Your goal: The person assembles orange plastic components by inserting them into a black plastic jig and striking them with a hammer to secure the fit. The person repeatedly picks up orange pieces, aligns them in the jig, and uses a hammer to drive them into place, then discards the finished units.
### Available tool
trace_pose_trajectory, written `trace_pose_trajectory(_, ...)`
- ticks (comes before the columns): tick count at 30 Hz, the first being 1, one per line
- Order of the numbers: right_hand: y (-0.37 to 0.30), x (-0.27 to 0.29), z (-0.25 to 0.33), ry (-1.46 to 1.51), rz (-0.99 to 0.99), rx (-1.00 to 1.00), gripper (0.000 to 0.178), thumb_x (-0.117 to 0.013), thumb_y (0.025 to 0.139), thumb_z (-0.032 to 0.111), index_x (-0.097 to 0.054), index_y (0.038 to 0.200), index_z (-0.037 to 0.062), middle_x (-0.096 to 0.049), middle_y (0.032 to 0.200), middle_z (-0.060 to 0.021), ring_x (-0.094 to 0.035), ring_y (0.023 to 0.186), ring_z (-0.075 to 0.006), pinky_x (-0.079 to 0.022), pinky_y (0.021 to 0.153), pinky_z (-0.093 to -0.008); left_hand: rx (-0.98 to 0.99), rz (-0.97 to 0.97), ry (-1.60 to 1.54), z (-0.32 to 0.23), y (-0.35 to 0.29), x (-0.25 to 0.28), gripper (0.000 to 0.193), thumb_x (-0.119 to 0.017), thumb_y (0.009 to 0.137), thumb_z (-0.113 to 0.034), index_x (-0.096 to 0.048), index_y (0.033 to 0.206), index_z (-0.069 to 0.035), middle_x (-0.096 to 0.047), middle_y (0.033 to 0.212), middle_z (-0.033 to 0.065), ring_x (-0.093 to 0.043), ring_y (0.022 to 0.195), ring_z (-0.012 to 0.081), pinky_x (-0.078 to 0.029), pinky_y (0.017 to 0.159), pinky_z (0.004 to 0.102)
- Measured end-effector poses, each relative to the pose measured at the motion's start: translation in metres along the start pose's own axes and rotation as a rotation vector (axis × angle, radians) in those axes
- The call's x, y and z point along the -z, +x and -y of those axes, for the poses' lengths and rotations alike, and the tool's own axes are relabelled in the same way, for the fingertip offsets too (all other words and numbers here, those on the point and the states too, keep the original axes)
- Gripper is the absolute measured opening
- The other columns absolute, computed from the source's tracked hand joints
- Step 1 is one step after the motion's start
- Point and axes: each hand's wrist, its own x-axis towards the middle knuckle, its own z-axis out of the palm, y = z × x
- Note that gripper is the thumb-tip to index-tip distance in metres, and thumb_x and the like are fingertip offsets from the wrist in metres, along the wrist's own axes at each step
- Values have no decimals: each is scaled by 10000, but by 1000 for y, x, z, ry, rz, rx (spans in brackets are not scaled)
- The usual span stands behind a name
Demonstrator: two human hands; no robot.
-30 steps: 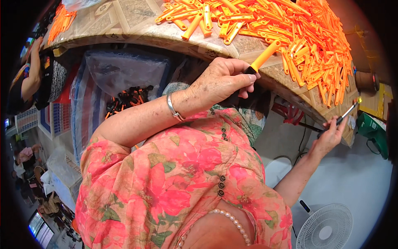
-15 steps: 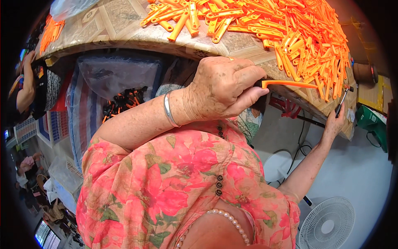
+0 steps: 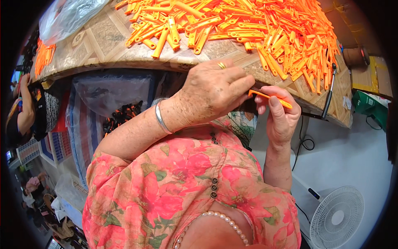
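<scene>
An orange plastic handle [image 3: 282, 101] is held between both hands near the table edge. My right hand [image 3: 281, 118] is closed on its length, with the thumb along the side. The fingers of my left hand [image 3: 213, 89] are closed at its hooked end and hide what joins it there. A small hammer [image 3: 330, 91] with a dark grip lies untouched on the table's right edge. Beyond my hands, a large heap of similar orange handles [image 3: 265, 31] spreads over the patterned tabletop [image 3: 105, 50].
Below the table at left, a lined bin [image 3: 78, 124] contains black-and-orange pieces [image 3: 124, 116]. A clear plastic bag [image 3: 68, 18] lies at far left. A white fan [image 3: 338, 218] stands at lower right; a green box [image 3: 369, 103] is at right. Another person's arm [image 3: 25, 103] shows at left.
My right hand has put the hammer down on the table edge and come in to grip the orange handle. My left hand has shifted slightly left, still gripping the handle's end.
</scene>
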Motion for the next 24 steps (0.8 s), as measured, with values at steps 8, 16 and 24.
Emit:
trace_pose_trajectory(8, 24, -32, -19, 31, -188, 357, 143, -605, 906, 35, -630, 1039, -11, -602, 1036, -129, -588, 698, -126, -491, 600, -233, 21, -514, 23, 17, 3, 16, 531, -745, 778, -110, -508, 1231, 31, -506, 1249, 197, -490, 1191, 311, -388, 1012, 412)
trace_pose_trajectory(16, 29, -38, -28, -314, -32, 323, 200, -624, 829, -50, -645, 1019, 11, -650, 1016, -109, -632, 864, -168, -507, 772, -274, 797, -273, -1317, 15, -7, -6, 288, -498, 986, -138, -551, 1186, 63, -611, 1165, 177, -641, 993, 182, -549, 818, 289)
trace_pose_trajectory(24, 70, -1, -3, -975, -329, 489, 194, -667, 814, 60, -675, 1007, 42, -669, 959, -103, -635, 817, -237, -504, 719, -326, 923, -340, -1479, 26, -5, -7, 258, -522, 976, -140, -576, 1159, 34, -637, 1132, 183, -658, 1017, 234, -576, 796, 290)
